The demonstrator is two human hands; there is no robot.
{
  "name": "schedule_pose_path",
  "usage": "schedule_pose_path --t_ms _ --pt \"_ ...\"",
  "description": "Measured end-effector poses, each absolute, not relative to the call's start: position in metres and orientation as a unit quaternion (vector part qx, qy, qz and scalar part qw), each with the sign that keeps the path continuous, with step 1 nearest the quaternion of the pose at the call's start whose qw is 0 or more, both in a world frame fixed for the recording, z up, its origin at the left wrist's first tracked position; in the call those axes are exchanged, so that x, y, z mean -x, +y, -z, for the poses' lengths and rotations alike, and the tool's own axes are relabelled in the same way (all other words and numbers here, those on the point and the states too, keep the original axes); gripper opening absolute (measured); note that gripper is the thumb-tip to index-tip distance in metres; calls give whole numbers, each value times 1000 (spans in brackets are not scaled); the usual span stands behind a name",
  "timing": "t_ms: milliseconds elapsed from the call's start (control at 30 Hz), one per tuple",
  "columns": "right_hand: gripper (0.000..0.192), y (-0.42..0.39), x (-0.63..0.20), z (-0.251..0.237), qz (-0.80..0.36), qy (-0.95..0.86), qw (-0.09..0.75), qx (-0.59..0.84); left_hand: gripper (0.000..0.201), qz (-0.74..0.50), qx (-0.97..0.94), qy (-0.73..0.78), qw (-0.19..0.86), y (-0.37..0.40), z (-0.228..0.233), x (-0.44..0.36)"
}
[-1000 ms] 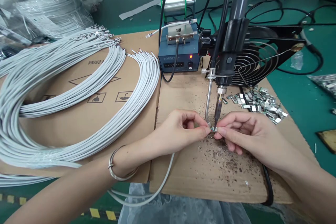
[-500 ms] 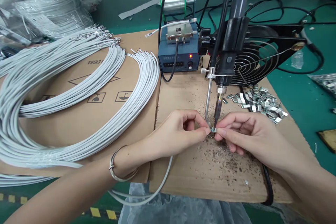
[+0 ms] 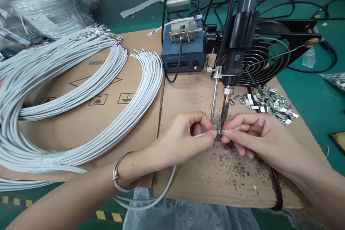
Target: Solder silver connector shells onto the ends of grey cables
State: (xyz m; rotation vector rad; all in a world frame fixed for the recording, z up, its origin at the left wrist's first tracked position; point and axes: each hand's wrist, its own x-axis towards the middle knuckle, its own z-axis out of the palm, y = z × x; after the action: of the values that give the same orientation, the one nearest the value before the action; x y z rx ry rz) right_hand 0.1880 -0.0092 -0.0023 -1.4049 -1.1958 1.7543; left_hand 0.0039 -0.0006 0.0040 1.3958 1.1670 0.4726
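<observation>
The left hand pinches a thin white cable and the right hand a small silver metal connector, meeting at the dark pointed soldering tip, seemingly mid-joint, with loose silver connectors unjoined at two o'clock

Looks like an electronics assembly workshop, judging by the clamped soldering iron, solder-wire spool, blue control box and black-framed fan, plus bundled white cables and heaped metal connector shells on debris-specked cardboard over a green bench top.
</observation>
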Motion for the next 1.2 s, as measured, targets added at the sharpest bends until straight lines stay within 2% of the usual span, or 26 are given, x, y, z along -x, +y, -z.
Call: schedule_pose_path --t_ms 1200 --pt "5 -9 -187 -2 -650 -455 304 527 10 -197 -572 505 616 -2 0 -5"
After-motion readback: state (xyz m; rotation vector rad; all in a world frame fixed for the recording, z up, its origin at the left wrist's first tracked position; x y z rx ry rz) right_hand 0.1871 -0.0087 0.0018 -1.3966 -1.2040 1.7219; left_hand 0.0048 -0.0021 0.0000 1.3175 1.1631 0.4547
